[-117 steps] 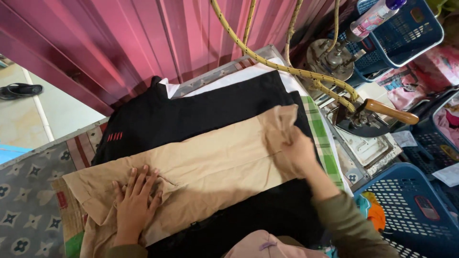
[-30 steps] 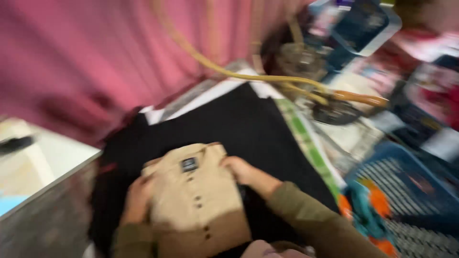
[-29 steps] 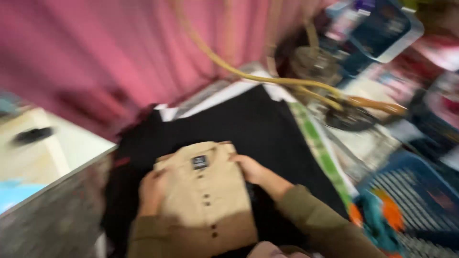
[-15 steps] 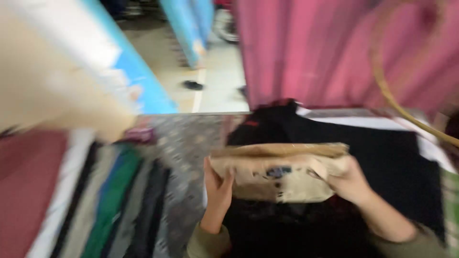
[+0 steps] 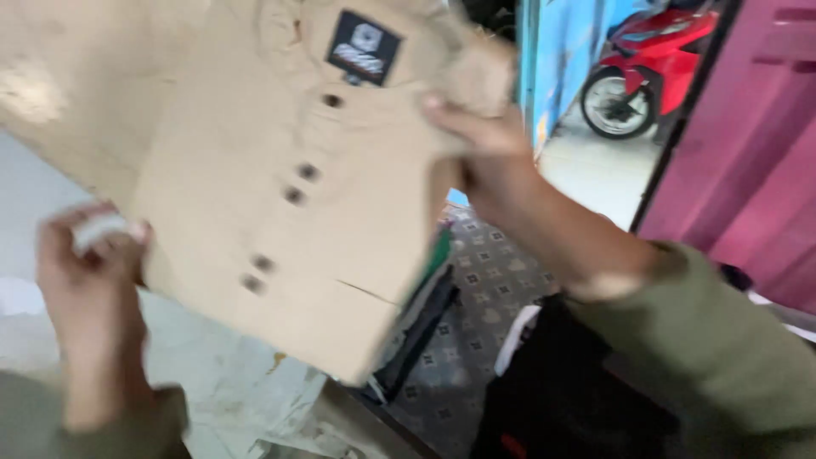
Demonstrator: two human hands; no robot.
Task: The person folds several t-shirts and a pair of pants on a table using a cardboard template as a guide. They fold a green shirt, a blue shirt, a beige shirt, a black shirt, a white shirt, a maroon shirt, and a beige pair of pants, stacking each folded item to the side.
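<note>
A folded tan button shirt (image 5: 289, 195) with a black label near its collar is lifted in the air, filling the upper left of the head view. My left hand (image 5: 89, 280) grips its lower left edge. My right hand (image 5: 484, 157) holds its upper right edge near the collar. Both sleeves are olive green. The shirt hides whatever lies right behind it.
A stack of folded clothes (image 5: 416, 323) lies below the shirt on a patterned grey cloth (image 5: 489, 289). A black garment (image 5: 561, 399) lies lower right. A pink corrugated wall (image 5: 748, 144) stands at right, with a red motorbike (image 5: 646, 76) beyond a blue panel (image 5: 561, 51).
The tan shirt was folded on the black garment, then lifted off it and carried to the left. The view has swung left, away from the baskets and iron.
</note>
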